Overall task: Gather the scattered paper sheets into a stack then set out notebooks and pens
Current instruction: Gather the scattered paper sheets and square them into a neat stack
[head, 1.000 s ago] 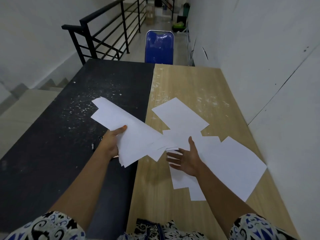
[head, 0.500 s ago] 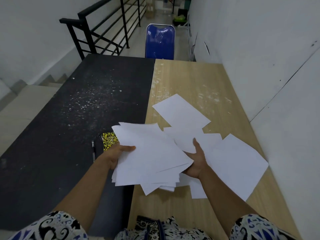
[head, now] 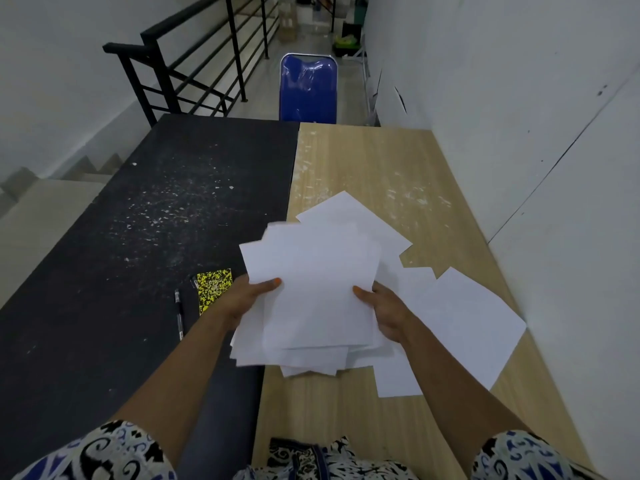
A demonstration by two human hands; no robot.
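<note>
The tabletop [head: 363, 168] is in two halves: a black, speckled half on the left and a pale wood half on the right, set against a white wall [head: 519, 98]. Past its far edge stands a blue chair [head: 308, 88], with a black railing [head: 194, 64] to the left of it.

On the wood half lie loose sheets [head: 464, 327], white and overlapping, spread toward the right edge; one sheet [head: 349, 216] pokes out beyond the held bundle on the far side.

Over the seam between the halves, both hands hold an untidy stack [head: 318, 292] of white paper, its edges fanned and uneven, corners jutting out at the near side. The left hand [head: 242, 299] grips the stack's left edge, thumb on top and fingers hidden beneath. The right hand [head: 384, 306] grips the right edge the same way, thumb lying on the top sheet.

On the black half, just left of the left hand, lies a notebook [head: 213, 285] with a yellow-and-black mottled cover, partly hidden by the wrist. Beside it, farther left, lies a pen [head: 179, 313], pointing roughly along the tabletop's length.
</note>
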